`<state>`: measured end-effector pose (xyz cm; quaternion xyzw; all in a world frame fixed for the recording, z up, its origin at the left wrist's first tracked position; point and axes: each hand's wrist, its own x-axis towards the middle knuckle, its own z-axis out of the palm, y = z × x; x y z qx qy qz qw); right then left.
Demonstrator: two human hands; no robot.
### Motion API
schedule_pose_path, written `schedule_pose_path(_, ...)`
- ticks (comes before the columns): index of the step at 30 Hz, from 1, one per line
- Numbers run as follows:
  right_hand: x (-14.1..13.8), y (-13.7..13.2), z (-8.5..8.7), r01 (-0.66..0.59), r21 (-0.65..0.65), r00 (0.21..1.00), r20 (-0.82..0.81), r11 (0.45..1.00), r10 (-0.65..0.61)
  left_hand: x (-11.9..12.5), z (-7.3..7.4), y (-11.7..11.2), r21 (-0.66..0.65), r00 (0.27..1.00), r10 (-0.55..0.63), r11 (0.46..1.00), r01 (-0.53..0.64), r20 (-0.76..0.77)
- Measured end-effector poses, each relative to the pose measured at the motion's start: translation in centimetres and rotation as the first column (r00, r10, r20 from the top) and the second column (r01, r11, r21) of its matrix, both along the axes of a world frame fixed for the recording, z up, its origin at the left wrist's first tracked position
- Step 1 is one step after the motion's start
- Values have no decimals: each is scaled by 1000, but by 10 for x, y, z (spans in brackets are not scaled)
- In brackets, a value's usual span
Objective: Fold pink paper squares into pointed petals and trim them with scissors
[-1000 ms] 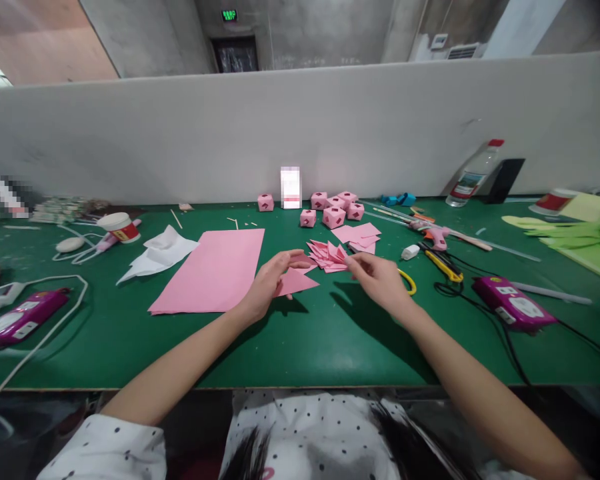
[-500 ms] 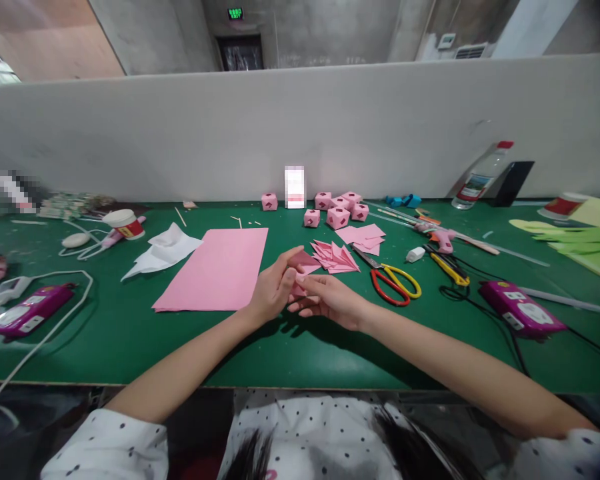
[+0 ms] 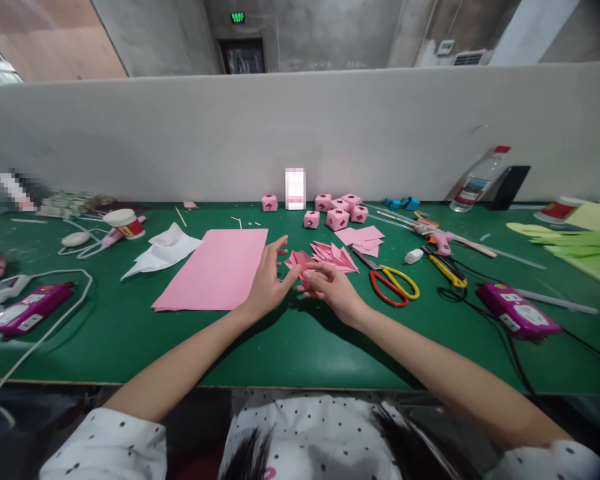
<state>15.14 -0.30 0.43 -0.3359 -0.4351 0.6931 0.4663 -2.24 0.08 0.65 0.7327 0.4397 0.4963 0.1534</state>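
Observation:
Between my hands is a small folded piece of pink paper [image 3: 296, 259], partly opened out into flaps. My right hand [image 3: 336, 292] pinches its near right side with thumb and fingers. My left hand [image 3: 269, 281] has its fingers apart on the other side, the thumb tip at the paper's lower edge; whether it presses there I cannot tell. Just beyond my right hand lies a pile of folded pink paper pieces [image 3: 334, 256]. A stack of pink paper sheets [image 3: 213, 267] lies left of my left hand.
Scissors [image 3: 393, 283] and flat pink paper pieces [image 3: 361, 237] lie to the right. Several pink paper cubes [image 3: 338, 219] and a phone [image 3: 295, 189] stand by the partition. Further right are a glue gun [image 3: 443, 241], a purple power strip [image 3: 517, 310] with cords, and a bottle [image 3: 475, 187]. A white tissue [image 3: 167, 250] lies left.
My left hand has moved slightly left, its fingers spreading off the folded paper. The paper now shows more opened flaps, while my right hand stays on it.

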Motion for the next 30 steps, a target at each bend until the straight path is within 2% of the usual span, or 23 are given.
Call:
schedule_pose_path(4,3,4,-3,62,4,998,-12,998,-62,2,-6,1,-132,987,-84,986,102,138)
schedule_pose_path(8,5,6,-6,30,54,999,35,998,-32,5,-4,2,-262,928,-144,934,243,344)
schedule_pose_path(11,4,7,-10,-28,90,995,97,996,20,5,1,2,-328,888,-135,896,299,440)
schedule_pose_path(13,4,8,-13,-70,142,987,155,987,48,3,3,2,-360,875,-121,878,315,469)
schedule_pose_path(15,5,9,-15,-87,263,970,242,961,22,1,4,4,-367,875,-110,878,308,472)
schedule_pose_path(17,8,9,-16,-80,456,935,343,886,-92,-1,4,5,-352,884,-101,892,284,457)
schedule_pose_path(20,13,8,-14,-52,731,848,392,680,-357,-2,3,6,-326,902,-98,911,251,420)
schedule_pose_path(22,15,7,-11,-84,832,791,390,548,-471,-3,3,6,-316,912,-103,917,242,398)
schedule_pose_path(23,16,7,-9,-119,859,769,397,499,-501,-3,4,5,-310,915,-107,920,240,389)
schedule_pose_path(26,18,7,-7,-231,879,729,440,417,-525,-3,5,5,-301,918,-111,924,237,382)
schedule_pose_path(30,19,8,-7,-250,883,709,446,397,-546,-3,7,4,-310,915,-110,919,243,389)
